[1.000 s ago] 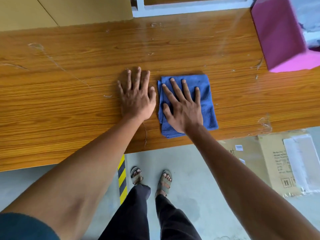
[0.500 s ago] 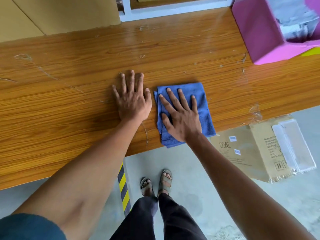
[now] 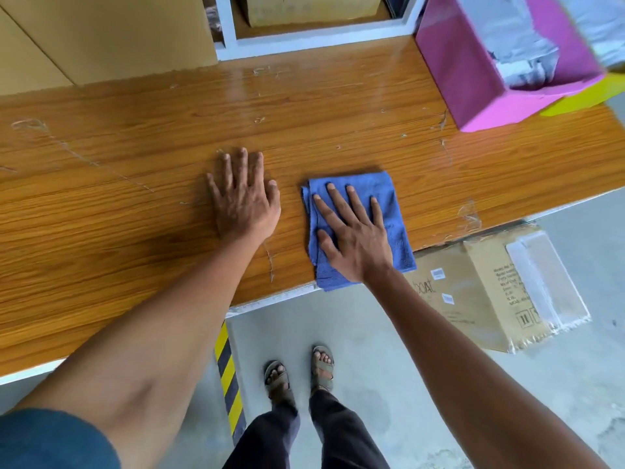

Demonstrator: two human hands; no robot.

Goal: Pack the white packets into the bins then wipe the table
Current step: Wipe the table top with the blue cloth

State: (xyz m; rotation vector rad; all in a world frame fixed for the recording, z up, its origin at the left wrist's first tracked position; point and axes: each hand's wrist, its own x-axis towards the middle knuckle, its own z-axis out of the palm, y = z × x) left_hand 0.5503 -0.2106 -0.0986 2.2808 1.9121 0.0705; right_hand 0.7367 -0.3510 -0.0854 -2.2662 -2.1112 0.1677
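Wooden surface looks free of packets; white packets sit in the pink bin beyond the right hand, which presses flat on the blue cloth. Left hand lies flat beside it. Packing seems done, wiping underway.

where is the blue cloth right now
In the head view the blue cloth lies flat on the wooden table at its near edge, right of centre, under the right hand and just right of the left hand.
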